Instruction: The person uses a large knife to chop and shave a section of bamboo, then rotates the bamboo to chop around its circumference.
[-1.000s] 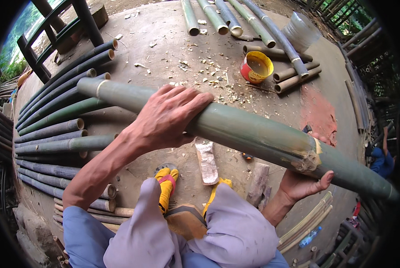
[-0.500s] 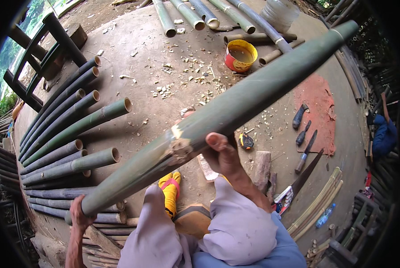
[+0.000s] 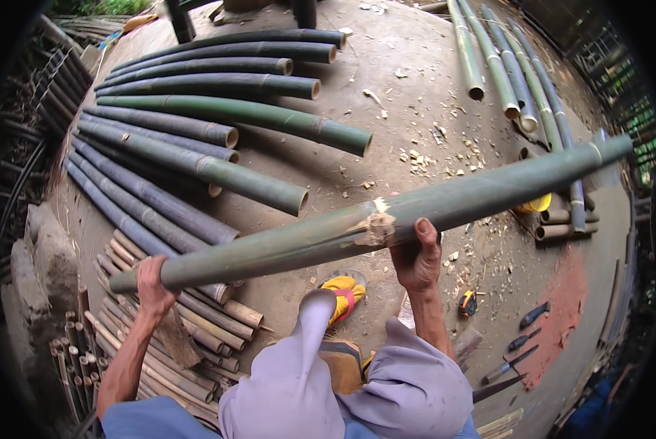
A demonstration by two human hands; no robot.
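Note:
A thick green bamboo pole (image 3: 291, 245) spans the view in front of me, raised off the ground and tilted with its right end higher. Near its left end my left hand (image 3: 154, 284) is wrapped round it. My right hand (image 3: 418, 256) supports it from below just right of the middle, thumb up along the near side and the other fingers hidden behind. Between the hands, a node on the pole shows a pale, rough, broken patch.
Several dark and green bamboo poles (image 3: 269, 170) lie fanned at the left, above thinner cut bamboo (image 3: 170, 358). More poles (image 3: 497, 69) lie far right. A tape measure (image 3: 467, 303), knives (image 3: 511, 365) and a red cloth (image 3: 562, 314) are at the right. Wood chips litter the floor.
My view has turned to the left. The pole has swung closer to level, its right end lower in view, with both hands keeping their places on it.

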